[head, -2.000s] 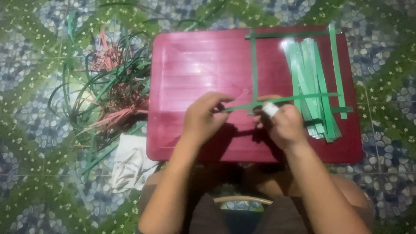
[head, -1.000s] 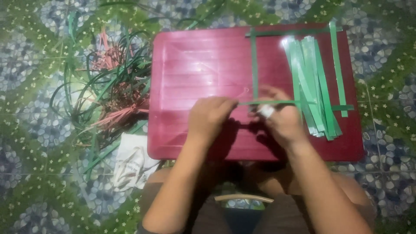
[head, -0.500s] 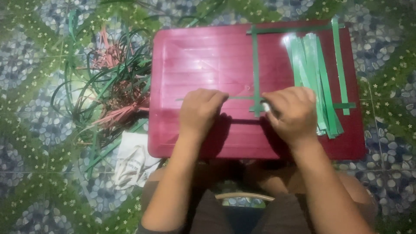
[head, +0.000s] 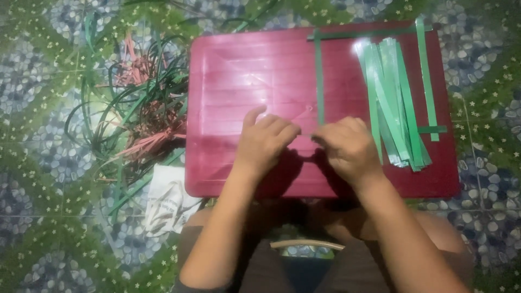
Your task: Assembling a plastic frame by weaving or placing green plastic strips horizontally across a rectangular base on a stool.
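Left hand (head: pixel 264 142): resting palm-down on the red tray (head: pixel 244 76), fingers curled narrow and pressing near the right hand; whether it is pinching anything cannot be told.
Right hand (head: pixel 347 146): lying knuckles-up, fingers bunched narrow over the bottom end of the upright strip (head: pixel 319 81); the grip itself is hidden.
Upright strip: lying flat mid-tray, running from the top strip (head: pixel 369 32) down under the fingertips.
Strip bundle (head: pixel 393 103): lying just beside the right hand.
Loose pile (head: pixel 135 108): sitting on the floor beside the tray.

Red board (head: pixel 244 76) bears green strips (head: pixel 393 103).
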